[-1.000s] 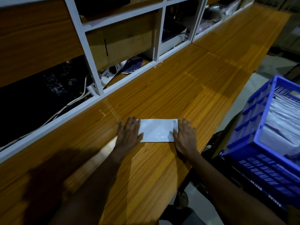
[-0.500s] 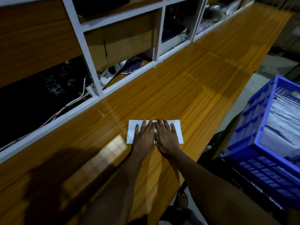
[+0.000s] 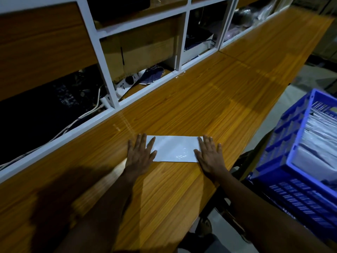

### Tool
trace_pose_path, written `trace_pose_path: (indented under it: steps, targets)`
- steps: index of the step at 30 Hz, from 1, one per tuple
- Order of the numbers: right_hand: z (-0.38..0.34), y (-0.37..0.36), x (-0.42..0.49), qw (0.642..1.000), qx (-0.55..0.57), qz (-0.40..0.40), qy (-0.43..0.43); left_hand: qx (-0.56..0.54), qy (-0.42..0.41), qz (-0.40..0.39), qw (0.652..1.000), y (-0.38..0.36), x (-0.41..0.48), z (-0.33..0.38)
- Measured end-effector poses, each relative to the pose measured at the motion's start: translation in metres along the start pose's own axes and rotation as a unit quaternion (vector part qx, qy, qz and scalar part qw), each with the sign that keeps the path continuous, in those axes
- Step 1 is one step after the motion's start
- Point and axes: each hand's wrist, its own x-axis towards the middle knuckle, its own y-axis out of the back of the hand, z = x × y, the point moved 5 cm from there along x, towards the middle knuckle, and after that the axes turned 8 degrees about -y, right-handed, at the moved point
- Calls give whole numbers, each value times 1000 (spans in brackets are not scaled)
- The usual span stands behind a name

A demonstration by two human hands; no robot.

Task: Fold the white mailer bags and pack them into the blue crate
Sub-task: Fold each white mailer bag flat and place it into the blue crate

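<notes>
A folded white mailer bag point(image 3: 175, 149) lies flat on the wooden counter point(image 3: 209, 99) in front of me. My left hand point(image 3: 139, 155) presses palm-down on its left end, fingers spread. My right hand point(image 3: 210, 156) presses flat on its right end, fingers spread too. Neither hand grips the bag. The blue crate point(image 3: 284, 143) stands off the counter's edge at the right, with several white folded mailer bags point(image 3: 321, 136) stacked inside.
White-framed shelving point(image 3: 109, 83) runs along the counter's far side, holding a power strip point(image 3: 127, 83), cables and dark items. The counter stretches away to the upper right. Below its near edge are the floor and a dark stool frame point(image 3: 224, 203).
Half a second ago both hands lay together on the middle of the bag. They have slid apart to its two ends, smoothing it flat.
</notes>
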Motion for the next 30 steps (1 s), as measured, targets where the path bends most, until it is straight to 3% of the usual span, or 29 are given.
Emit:
trace_pose_path:
  steps: [3,5,8,22,30]
  targets:
    - [9,12,-13,996,59,63,-1,-7,-37,55,998,7,-16,8]
    - [1,18,-26,988,59,123,71,-23,-92,79,992,15,-23,27]
    - [-15,21,-42,972,66,174,145,-37,-97,99,990,22,-24,47]
    - [-40,10,-30,974,-85,130,168,8,-93,142,986,33,-8,74]
    - [-40,12,-31,974,-78,137,164,-3,-52,103,993,33,-4,71]
